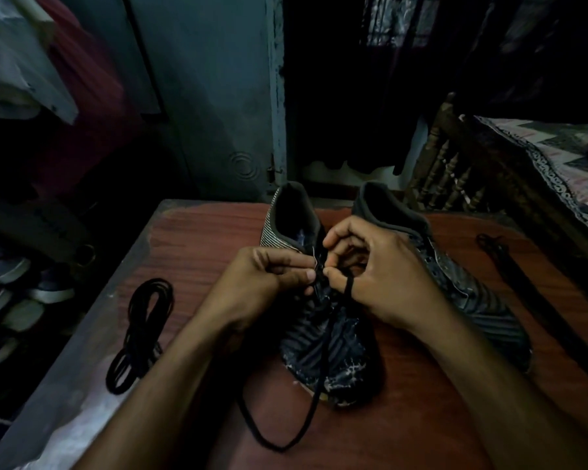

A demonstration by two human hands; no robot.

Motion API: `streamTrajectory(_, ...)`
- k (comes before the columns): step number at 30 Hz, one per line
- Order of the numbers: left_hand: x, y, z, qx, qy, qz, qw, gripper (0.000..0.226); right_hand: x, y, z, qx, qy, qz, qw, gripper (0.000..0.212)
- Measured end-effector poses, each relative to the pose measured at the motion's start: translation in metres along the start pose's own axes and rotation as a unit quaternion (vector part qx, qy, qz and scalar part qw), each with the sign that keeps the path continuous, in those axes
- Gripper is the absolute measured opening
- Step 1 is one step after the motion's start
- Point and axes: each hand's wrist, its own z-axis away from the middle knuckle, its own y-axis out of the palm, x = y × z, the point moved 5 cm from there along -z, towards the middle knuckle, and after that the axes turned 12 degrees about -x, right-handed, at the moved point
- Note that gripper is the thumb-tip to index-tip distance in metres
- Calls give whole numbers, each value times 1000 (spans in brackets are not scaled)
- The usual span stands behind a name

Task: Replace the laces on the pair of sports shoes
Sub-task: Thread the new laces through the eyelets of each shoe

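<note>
I see both hands pinching the thin black lace, to thread the dark striped sports shoe between them.

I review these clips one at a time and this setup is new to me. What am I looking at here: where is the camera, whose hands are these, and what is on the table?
There is no machine. One camera on a person's head looks down at their two bare hands. On the table stand two dark sports shoes. The left hand and right hand meet over the left shoe, both pinching a black lace at its eyelets; the lace's slack loops down toward the camera. The right shoe stands beside it. A coiled lace lies at the left, and a loose lace at the right.
</note>
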Motion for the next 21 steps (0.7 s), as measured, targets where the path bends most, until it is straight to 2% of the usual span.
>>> streamTrajectory(7,-3,4,2,25,44,4,999,10,0,-3,0,-5,30,9,1000,29)
streamTrajectory(11,0,7,0,41,68,-7,997,22,-4,-8,-2,-22,60,-9,998,26)
streamTrajectory(21,5,12,-4,-18,157,-66,985,18,-19,-8,-4,-44,112,-60,991,33)
